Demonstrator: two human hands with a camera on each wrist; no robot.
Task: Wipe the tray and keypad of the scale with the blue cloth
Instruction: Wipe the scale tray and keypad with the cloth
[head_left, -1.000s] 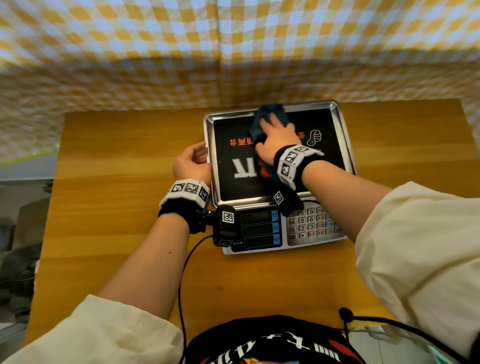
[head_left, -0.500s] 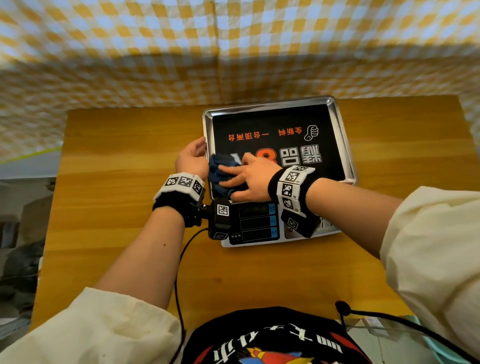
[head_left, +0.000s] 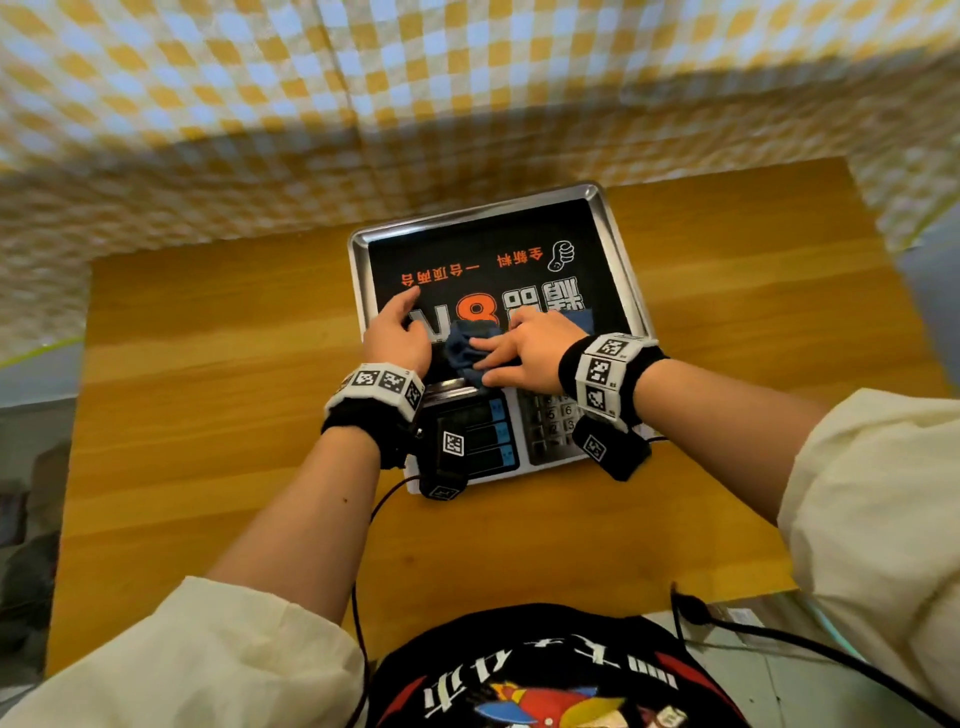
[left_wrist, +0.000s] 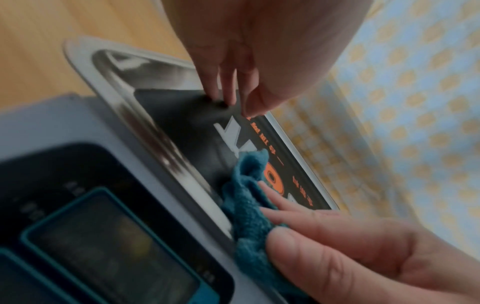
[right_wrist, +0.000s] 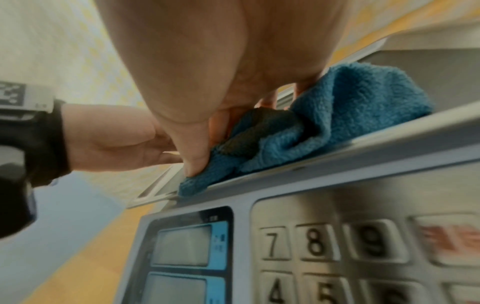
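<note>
The scale's steel tray (head_left: 626, 260) carries a black printed mat. My right hand (head_left: 524, 351) holds the bunched blue cloth (head_left: 467, 348) down on the tray's near edge, fingers stretched over it. Seen from the right wrist, the thumb pins the blue cloth (right_wrist: 337, 115) on the tray rim (right_wrist: 389, 142), just above the keypad (right_wrist: 324, 246). My left hand (head_left: 397, 332) rests at the tray's left side. In the left wrist view its fingertips (left_wrist: 226, 98) touch the mat, beside the cloth (left_wrist: 249, 195). My right wrist hides part of the keypad (head_left: 550, 421).
The scale's display windows (head_left: 483, 431) sit left of the keypad. The scale stands on a wooden table (head_left: 208, 415) with a checked cloth wall (head_left: 467, 104) behind it. A black cable (head_left: 779, 634) runs at the near right edge.
My right hand has drawn the cloth from the tray's far side to its near left, then rightward along the near edge. My left hand has slid from the tray's left rim onto the mat.
</note>
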